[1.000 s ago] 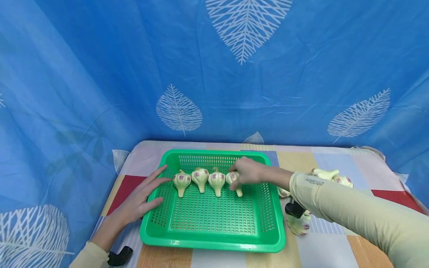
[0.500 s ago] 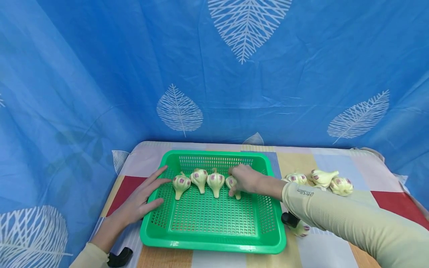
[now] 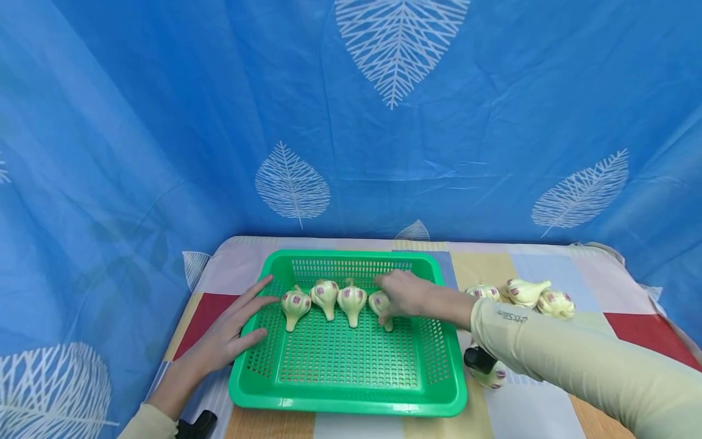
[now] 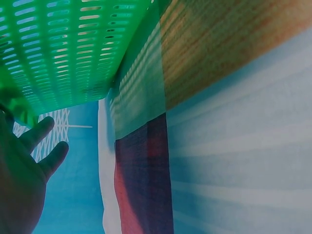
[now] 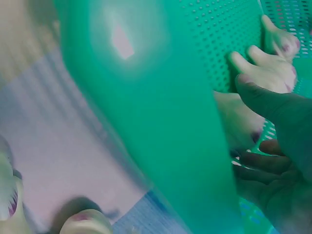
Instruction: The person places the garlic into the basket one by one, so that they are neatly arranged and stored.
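Observation:
A green plastic basket stands on the table, with a row of garlic bulbs lying across it, stems toward the near side. My right hand reaches over the right side and holds the rightmost garlic bulb between thumb and fingers. From the right wrist, that garlic bulb shows partly behind the basket's wall. My left hand is spread at the left rim, fingers straight and fingertips over the edge. In the left wrist view, the left hand is beside the slotted basket wall.
Right of the basket lie several more garlic bulbs, one garlic bulb nearer and partly under the right wrist's black camera. A patchwork cloth covers the table. A blue leaf-print curtain hangs behind.
My right hand has shifted slightly toward me with the rightmost garlic bulb, and its sleeve uncovers more bulbs at the right. My left hand keeps its place at the rim.

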`<state>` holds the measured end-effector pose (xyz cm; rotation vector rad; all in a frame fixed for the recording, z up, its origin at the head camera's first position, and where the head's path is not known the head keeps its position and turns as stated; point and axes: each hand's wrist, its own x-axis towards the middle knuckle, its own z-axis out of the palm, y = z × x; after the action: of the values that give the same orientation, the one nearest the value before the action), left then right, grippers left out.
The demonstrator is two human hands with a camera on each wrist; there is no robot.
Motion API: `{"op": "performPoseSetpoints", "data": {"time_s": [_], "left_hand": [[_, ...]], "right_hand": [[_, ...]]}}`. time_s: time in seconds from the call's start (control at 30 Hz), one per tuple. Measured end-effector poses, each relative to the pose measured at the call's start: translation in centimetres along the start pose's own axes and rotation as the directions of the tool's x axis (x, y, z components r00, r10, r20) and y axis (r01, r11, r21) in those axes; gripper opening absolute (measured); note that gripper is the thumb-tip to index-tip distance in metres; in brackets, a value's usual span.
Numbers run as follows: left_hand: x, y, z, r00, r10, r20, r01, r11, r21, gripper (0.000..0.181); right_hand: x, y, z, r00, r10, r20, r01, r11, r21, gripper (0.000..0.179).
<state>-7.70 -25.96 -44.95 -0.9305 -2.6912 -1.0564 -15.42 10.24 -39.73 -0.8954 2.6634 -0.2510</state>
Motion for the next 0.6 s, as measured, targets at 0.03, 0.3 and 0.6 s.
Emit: {"op": "performPoseSetpoints", "data": {"time_s": [0.03, 0.3, 0.6], "left_hand": [[0.0, 0.1, 0.0, 1.0, -0.004, 0.002, 0.004, 1.0, -0.002, 0.057], [0.0, 0.0, 0.1, 1.0, 0.001, -0.01, -0.001, 1.0, 0.0, 0.056], [0.0, -0.1, 0.1, 1.0, 0.008, -0.008, -0.008, 1.0, 0.0, 0.057]], "right_hand": [[-0.2, 0.0, -0.2, 1.0, -0.005, 0.0, 0.005, 1.0, -0.005, 0.075], [-2.9, 0.5, -1.6, 0.989, -0.131, -0.064, 0.127, 0.99, -0.059, 0.076], [-5.6, 0.9, -1.8, 0.953, -0.23, -0.194, 0.186, 0.957, -0.221, 0.079]]}}
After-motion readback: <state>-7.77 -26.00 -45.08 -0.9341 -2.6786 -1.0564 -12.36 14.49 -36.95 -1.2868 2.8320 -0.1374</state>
